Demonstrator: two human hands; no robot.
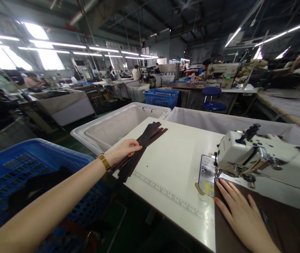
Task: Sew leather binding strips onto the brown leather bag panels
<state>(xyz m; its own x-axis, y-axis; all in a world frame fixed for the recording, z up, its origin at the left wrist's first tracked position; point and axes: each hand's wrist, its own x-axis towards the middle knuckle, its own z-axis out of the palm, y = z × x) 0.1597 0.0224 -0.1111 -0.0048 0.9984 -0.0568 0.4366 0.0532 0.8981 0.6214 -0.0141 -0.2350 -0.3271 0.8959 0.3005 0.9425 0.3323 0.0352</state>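
My left hand (125,150) reaches over a pile of dark brown fabric strips (150,135) at the left edge of the white sewing table (165,158). Its thumb and fingers are pinched together at the top strips. My right hand (241,211) lies flat, fingers spread, on a dark brown fabric piece (289,218). The fabric's corner sits by the needle area of the white sewing machine (244,151), and my fingertips are just in front of it. A measuring scale (165,191) runs along the table's front edge.
A blue basket (41,147) holding dark material stands at lower left. Behind the table are a white bin (99,130) and another bin with a pale lining (205,117). Farther back are a blue crate (161,98), a blue stool (213,105) and several people at other machines.
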